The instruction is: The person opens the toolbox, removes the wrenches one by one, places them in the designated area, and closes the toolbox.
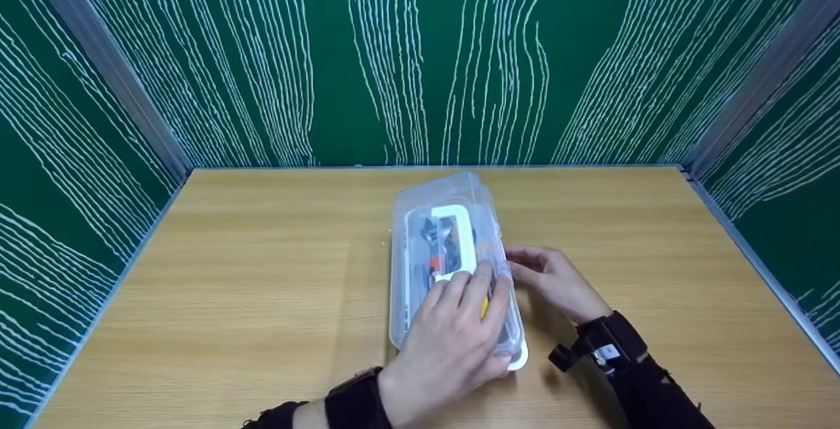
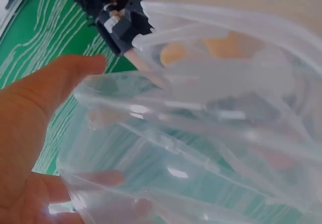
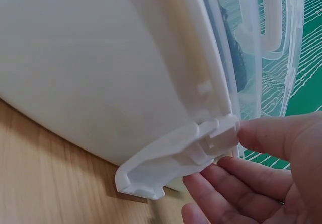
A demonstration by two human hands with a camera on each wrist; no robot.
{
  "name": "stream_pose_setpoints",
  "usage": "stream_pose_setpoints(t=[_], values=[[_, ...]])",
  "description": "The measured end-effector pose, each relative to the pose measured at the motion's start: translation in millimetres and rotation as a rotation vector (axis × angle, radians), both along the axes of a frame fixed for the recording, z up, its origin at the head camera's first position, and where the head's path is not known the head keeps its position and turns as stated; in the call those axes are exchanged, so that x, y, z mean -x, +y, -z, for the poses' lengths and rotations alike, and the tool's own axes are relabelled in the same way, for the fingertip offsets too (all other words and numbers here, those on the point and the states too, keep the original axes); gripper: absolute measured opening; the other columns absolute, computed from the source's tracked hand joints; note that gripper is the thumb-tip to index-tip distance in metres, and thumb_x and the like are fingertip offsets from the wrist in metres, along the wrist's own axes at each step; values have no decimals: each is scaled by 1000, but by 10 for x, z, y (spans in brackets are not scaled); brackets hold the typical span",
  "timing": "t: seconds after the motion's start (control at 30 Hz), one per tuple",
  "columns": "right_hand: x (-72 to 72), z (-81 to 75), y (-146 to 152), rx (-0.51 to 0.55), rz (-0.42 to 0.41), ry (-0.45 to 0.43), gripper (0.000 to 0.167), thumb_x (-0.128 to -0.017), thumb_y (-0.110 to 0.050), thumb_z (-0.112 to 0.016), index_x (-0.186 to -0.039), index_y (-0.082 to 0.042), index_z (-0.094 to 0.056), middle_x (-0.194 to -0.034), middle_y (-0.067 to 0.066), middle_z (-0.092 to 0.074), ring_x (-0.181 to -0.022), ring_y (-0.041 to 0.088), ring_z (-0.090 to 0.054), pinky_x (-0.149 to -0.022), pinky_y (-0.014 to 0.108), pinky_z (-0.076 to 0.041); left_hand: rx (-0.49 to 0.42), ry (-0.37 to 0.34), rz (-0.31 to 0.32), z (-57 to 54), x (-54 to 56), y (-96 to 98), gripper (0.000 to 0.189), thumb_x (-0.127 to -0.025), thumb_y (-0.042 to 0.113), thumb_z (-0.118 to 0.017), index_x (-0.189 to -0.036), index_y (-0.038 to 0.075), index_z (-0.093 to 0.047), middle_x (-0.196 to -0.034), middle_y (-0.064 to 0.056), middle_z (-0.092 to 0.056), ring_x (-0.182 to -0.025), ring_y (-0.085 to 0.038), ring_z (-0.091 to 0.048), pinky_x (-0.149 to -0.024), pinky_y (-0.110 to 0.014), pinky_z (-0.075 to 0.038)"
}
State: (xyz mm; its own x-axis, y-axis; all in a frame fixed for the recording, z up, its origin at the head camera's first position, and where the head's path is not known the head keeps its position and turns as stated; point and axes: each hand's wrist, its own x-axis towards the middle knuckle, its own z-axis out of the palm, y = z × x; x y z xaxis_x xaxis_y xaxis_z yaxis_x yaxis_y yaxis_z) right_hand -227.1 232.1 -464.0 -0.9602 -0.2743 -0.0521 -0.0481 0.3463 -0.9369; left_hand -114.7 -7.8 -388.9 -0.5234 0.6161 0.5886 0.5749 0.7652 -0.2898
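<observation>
A clear plastic storage box [image 1: 403, 304] with a white carry handle [image 1: 466, 239] on its lid sits at the middle of the table. My left hand [image 1: 453, 334] rests across the near part of the lid, fingers spread beside the handle and thumb at the near right corner. At the box's right side, my right hand [image 1: 558, 281] pinches a white latch [image 3: 171, 161] between thumb and fingers; the latch stands out from the wall. Through the plastic show a dark metal tool [image 1: 430, 232], a red-orange piece [image 1: 434, 263] and a yellow piece [image 1: 484, 307].
The box stands on a wooden table [image 1: 262, 285]. Green panels [image 1: 433, 61] with white wavy lines and grey corner posts [image 1: 111, 68] enclose the back and sides. Both wrists wear black straps; a small camera unit [image 1: 607, 352] sits on the right one.
</observation>
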Motion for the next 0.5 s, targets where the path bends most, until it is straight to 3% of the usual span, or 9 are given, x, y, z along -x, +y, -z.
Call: stream_pose_setpoints(t=[0.37, 0.5], values=[[35, 35, 21, 51, -23, -59, 47, -107, -28, -69, -142, 3, -64, -137, 19, -71, -119, 18, -72, -101, 26, -59, -55, -146, 68, -106, 4, -147, 86, -83, 70, -80, -142, 9, -65, -142, -14, -67, -113, -23, -67, -94, -33, -61], [35, 29, 24, 52, -27, -51, 48, -107, -28, -67, -142, 4, -64, -137, 20, -71, -118, 17, -72, -101, 27, -60, -75, -192, 78, -148, 1, -195, 85, -85, 70, -79, -143, 9, -65, -144, -16, -67, -119, -26, -68, -104, -38, -60]])
